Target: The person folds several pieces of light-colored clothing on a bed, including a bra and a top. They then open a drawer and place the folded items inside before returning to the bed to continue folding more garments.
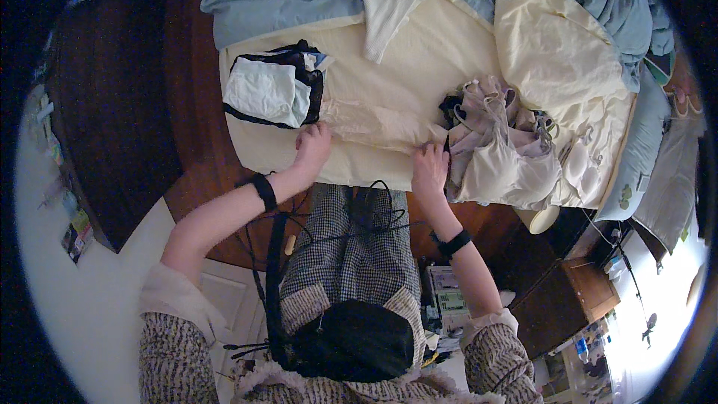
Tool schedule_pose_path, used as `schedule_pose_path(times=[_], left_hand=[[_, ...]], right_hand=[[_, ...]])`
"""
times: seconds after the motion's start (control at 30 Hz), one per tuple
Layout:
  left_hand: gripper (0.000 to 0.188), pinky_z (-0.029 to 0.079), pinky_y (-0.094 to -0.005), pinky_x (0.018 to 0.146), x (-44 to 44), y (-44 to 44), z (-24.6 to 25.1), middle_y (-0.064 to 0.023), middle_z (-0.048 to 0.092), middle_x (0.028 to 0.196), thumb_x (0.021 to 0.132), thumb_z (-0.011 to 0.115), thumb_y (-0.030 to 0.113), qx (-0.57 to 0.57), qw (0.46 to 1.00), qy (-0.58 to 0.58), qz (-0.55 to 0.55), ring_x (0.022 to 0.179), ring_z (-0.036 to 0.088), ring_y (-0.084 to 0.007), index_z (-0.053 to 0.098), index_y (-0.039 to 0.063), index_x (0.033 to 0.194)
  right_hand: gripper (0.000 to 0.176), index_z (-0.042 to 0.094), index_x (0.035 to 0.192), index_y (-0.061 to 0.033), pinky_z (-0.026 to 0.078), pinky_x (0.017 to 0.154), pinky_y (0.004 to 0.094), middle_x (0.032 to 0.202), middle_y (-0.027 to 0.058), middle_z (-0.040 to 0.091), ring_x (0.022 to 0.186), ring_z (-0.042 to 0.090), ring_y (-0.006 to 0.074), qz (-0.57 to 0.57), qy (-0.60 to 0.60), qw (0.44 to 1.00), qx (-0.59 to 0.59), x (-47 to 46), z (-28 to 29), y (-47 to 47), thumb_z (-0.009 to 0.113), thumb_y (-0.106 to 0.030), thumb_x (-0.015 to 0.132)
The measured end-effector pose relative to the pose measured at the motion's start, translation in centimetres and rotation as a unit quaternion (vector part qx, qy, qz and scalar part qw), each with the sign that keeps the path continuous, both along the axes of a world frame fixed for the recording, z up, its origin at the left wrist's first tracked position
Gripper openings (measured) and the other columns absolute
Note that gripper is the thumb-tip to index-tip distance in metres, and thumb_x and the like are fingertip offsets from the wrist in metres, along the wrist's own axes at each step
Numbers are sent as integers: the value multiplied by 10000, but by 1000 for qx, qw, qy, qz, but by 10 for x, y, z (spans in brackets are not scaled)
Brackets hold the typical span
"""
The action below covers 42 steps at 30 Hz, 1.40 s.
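Note:
A pale, thin garment [376, 123] lies spread on the cream bedsheet [280, 157]. My left hand [315, 143] touches its left end, fingers curled, beside a stack of folded white and black cloth [263, 90]. At the garment's right end, my right hand [431, 165] has its fingertips bent down on the edge; whether either hand pinches the fabric is hard to tell. Close on the right of that hand is a heap of light bras and straps [499, 151], with another pale bra [580, 165] beyond it.
A blue blanket [286, 0] and a white ribbed cloth [390, 0] lie across the far side. A bunched cream cover [549, 39] and blue pillow [634, 151] are at the right. Dark wooden furniture [112, 95] stands left. Black cables [387, 219] hang before my legs.

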<state>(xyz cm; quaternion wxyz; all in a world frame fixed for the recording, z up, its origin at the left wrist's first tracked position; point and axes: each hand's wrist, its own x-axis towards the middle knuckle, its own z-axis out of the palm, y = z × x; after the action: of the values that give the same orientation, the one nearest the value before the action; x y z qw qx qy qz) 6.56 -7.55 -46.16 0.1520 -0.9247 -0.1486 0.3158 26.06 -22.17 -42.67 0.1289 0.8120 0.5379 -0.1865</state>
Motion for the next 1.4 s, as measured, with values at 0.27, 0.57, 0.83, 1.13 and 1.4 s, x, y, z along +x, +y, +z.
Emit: schedule_pose_path(times=[0.27, 0.57, 0.83, 1.13, 1.4], left_hand=[[600, 239, -509, 1003, 64, -53, -3, -272, 274, 1329, 785, 462, 238, -149, 953, -215, 154, 1229, 296, -384, 286, -30, 1292], [574, 205, -517, 1024, 56, -39, -21, -269, 329, 1296, 767, 495, 130, -200, 896, -350, 187, 1202, 332, -396, 309, -41, 1283], [470, 290, -363, 1006, 31, -7, 99, -173, 434, 1243, 787, 402, 41, -621, 436, -433, 487, 1163, 430, -224, 361, -51, 1245], [495, 418, -276, 811, 28, 11, 169, -107, 547, 1067, 718, 573, 267, -673, 242, -428, 553, 952, 536, -177, 486, -25, 1108], [325, 454, -268, 735, 6, 59, 182, -71, 592, 884, 700, 658, 157, -585, 319, -427, 611, 799, 575, -147, 557, -20, 953]], right_hand=[[242, 579, 914, -55, 362, 818, 407, 935, 112, 577, 933, 522, 282, -114, 226, 956, 148, 12, -22, 78, 598, -166, 700], [256, 612, 888, -33, 397, 787, 362, 819, 58, 616, 827, 561, 195, -105, 375, 915, -108, 44, -39, 105, 628, -260, 769], [158, 619, 880, -34, 377, 784, 219, 853, -2, 576, 870, 502, 83, -335, 715, 607, 92, 39, 58, 88, 658, -140, 769], [128, 659, 792, 5, 368, 634, 207, 838, 17, 574, 761, 492, 66, -278, 698, 640, 162, 10, 119, 124, 702, -78, 704], [414, 579, 1085, -9, 407, 715, 215, 940, 12, 588, 821, 505, 65, -131, 717, 682, 55, -2, 131, 161, 710, -70, 697]])
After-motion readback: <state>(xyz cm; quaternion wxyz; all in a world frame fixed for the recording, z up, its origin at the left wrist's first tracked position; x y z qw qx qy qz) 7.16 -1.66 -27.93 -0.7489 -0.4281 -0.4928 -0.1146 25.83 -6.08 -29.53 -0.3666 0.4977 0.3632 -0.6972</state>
